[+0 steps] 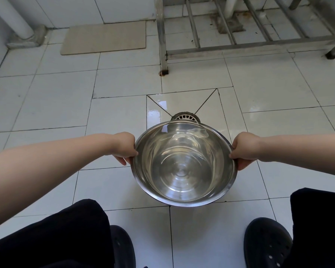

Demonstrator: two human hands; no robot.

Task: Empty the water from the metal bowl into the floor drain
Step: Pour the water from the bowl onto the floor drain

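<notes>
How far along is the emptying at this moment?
Done: the bowl is carried to the drain, its far rim just over the grate, and the tile beside the drain is wet. In hand: the left hand and right hand grip opposite rims. Left: water still shows in the bowl, so tipping must go on.

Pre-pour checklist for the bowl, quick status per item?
1. Left hand grips the rim of the round shiny metal bowl: ok.
2. Right hand grips the opposite rim: ok.
3. Water in bowl: ok, a clear pool shows.
4. Far rim lines up with the round white slotted floor drain: ok.
5. Drain unblocked: cannot tell, bowl hides part.
6. Dry footing: not ok, wet patch on the tiles left of the drain.
</notes>
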